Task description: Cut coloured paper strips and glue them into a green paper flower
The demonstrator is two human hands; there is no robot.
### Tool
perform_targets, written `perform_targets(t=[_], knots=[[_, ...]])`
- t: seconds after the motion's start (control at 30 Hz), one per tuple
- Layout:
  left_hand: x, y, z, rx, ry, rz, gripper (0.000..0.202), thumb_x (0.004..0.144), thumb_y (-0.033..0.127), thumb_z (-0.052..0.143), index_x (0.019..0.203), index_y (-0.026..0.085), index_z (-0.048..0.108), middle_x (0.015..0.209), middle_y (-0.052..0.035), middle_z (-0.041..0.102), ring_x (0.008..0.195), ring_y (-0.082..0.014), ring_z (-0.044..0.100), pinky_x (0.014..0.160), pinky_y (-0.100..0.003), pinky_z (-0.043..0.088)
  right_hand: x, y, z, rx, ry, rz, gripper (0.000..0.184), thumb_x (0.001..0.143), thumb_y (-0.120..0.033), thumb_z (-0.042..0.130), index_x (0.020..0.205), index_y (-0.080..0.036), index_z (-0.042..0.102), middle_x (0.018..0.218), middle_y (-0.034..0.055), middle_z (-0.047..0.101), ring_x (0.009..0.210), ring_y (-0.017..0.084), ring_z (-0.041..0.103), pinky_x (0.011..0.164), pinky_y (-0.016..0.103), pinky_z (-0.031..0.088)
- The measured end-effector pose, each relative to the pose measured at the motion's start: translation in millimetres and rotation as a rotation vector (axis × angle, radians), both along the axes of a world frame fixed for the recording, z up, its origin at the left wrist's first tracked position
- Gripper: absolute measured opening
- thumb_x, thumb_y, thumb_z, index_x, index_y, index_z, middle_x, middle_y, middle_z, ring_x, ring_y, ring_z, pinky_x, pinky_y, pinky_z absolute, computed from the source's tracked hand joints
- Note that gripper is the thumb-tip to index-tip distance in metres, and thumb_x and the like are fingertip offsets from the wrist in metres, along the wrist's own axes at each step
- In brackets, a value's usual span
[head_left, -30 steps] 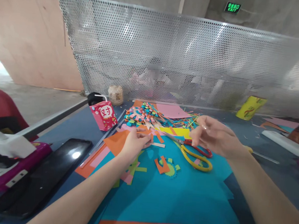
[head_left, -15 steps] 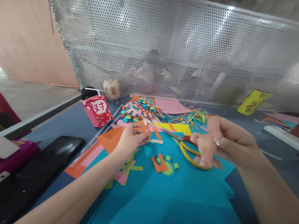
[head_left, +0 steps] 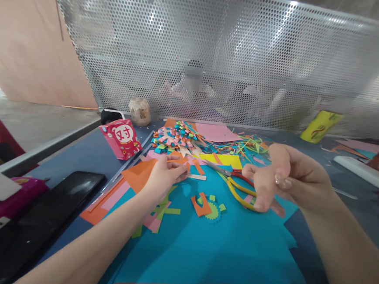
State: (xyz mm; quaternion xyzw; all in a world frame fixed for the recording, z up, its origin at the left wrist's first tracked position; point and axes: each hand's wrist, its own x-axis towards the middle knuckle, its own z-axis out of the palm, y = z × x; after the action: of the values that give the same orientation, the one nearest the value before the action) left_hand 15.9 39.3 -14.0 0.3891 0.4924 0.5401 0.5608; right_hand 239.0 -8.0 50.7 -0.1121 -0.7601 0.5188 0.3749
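My left hand (head_left: pixel 170 171) is low over the paper, thumb and fingertips together beside a narrow white paper strip (head_left: pixel 197 176); what they pinch, if anything, is hidden. My right hand (head_left: pixel 281 180) is raised over scissors (head_left: pixel 235 183) with yellow and red handles, covering part of the yellow loop. Its thumb and index finger meet; anything between them is too small to make out. Between the hands, a notched orange piece (head_left: pixel 200 206) overlaps a green toothed disc (head_left: pixel 214 212). They lie on a large blue sheet (head_left: pixel 213 257).
Behind my left hand is a pile of fringed colored paper (head_left: pixel 176 136), near a pink sheet (head_left: pixel 216 132) and thin scraps (head_left: pixel 251 144). A red drink carton (head_left: pixel 120 139), jar (head_left: pixel 140 111) and black phone (head_left: pixel 70 194) stand or lie left. A perforated metal screen (head_left: pixel 216 52) rises behind.
My right hand has shifted slightly right, covering more of the scissors' yellow loop. My left hand stays by the white strip. The whole view has shifted slightly.
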Motion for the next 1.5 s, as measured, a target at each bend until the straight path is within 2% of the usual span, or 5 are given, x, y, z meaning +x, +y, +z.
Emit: perform_targets(t=[0.13, 0.37, 0.67, 1.07, 1.5], knots=[[0.8, -1.0, 1.7, -0.011, 0.013, 0.001, 0.025, 0.068, 0.002, 0.058, 0.084, 0.015, 0.043, 0.06, 0.0005, 0.059, 0.057, -0.0118, 0.061, 0.066, -0.031, 0.052, -0.9, -0.4, 0.9, 0.024, -0.008, -0.016, 0.014, 0.087, -0.018, 0.044, 0.077, -0.024, 0.036, 0.078, -0.0021, 0.07, 0.039, 0.006, 0.053, 0.065, 0.03, 0.044], [2.4, -1.8, 4.6, -0.024, 0.02, 0.023, 0.024, 0.068, 0.001, 0.057, 0.084, 0.014, 0.044, 0.059, 0.0004, 0.059, 0.057, -0.0116, 0.061, 0.065, -0.03, 0.053, -1.5, 0.1, 2.0, 0.118, 0.005, -0.041, 0.012, 0.084, -0.017, 0.048, 0.078, -0.024, 0.039, 0.076, 0.0015, 0.07, 0.045, 0.009, 0.052, 0.045, 0.025, 0.04], [1.3, -1.8, 3.2, -0.019, -0.005, 0.017, 0.026, 0.066, 0.002, 0.06, 0.084, 0.014, 0.045, 0.06, -0.0005, 0.06, 0.056, -0.0125, 0.062, 0.065, -0.031, 0.053, 0.5, 4.0, -0.6, 0.06, -0.016, -0.064, 0.015, 0.081, -0.017, 0.052, 0.078, -0.024, 0.04, 0.094, 0.0024, 0.068, 0.046, 0.01, 0.056, 0.046, 0.027, 0.044], [1.7, -1.7, 2.5, -0.011, 0.012, 0.013, 0.024, 0.068, 0.002, 0.058, 0.083, 0.015, 0.044, 0.059, 0.001, 0.059, 0.058, -0.0117, 0.061, 0.068, -0.032, 0.052, 1.5, 1.6, 0.0, 0.011, -0.021, 0.01, 0.01, 0.086, -0.019, 0.044, 0.08, -0.024, 0.04, 0.092, 0.0029, 0.069, 0.048, 0.01, 0.059, 0.047, 0.027, 0.045], [0.6, -2.8, 3.8, -0.02, 0.039, -0.005, 0.025, 0.069, 0.003, 0.058, 0.086, 0.014, 0.044, 0.062, 0.0012, 0.058, 0.058, -0.0109, 0.061, 0.067, -0.03, 0.053, 1.2, 0.0, -0.2, -0.055, -0.04, -0.003, 0.013, 0.083, -0.015, 0.051, 0.079, -0.025, 0.044, 0.102, 0.0001, 0.066, 0.055, 0.011, 0.064, 0.05, 0.026, 0.046]])
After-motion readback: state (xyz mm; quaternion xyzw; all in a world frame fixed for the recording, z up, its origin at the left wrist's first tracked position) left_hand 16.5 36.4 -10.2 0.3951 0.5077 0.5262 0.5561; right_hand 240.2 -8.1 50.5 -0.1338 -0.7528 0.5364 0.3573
